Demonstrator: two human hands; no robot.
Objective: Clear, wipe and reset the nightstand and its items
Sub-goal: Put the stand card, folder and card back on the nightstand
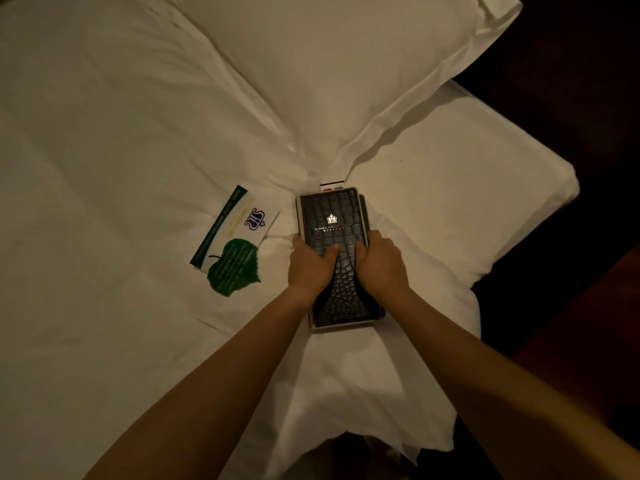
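Note:
A black crocodile-pattern hotel folder (331,220) with a white crown logo lies on the white bed sheet (104,150), on top of other flat dark items. A small white card (331,185) pokes out beyond its far end. My left hand (310,265) grips the folder's left edge, thumb on the cover. My right hand (381,265) grips its right edge the same way. To the left on the sheet lies a white card with a green border and purple crest (239,223), and a green leaf-shaped card (233,268) overlaps its near end.
A large white pillow (346,64) lies at the head of the bed, beyond the folder. The mattress corner (540,202) ends at the right, with dark floor beyond. A reddish wooden surface (588,334) shows at the right edge.

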